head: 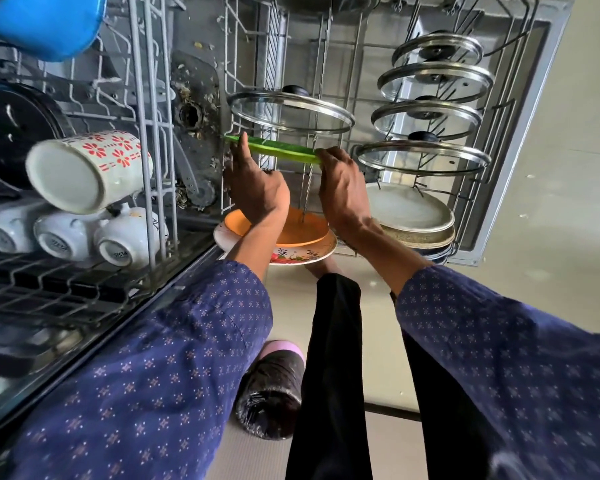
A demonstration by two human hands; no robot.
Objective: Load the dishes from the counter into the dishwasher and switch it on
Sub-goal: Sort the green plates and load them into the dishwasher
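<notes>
I hold a green plate (278,149) on edge between both hands over the pulled-out lower rack (250,46) of the dishwasher. My left hand (255,188) grips its left rim, my right hand (340,192) grips its right rim. Just beyond the plate a glass lid (291,112) stands in the rack. Behind my wrists, an orange plate (298,230) and a flowered white plate (302,254) stand in the rack's near end.
Several glass lids (426,116) and stacked pale plates (409,209) fill the rack's right side. The upper rack (66,289) at left holds a flowered mug (87,168), white cups (63,233), a blue pot (42,22). A black roll (274,389) lies on the floor.
</notes>
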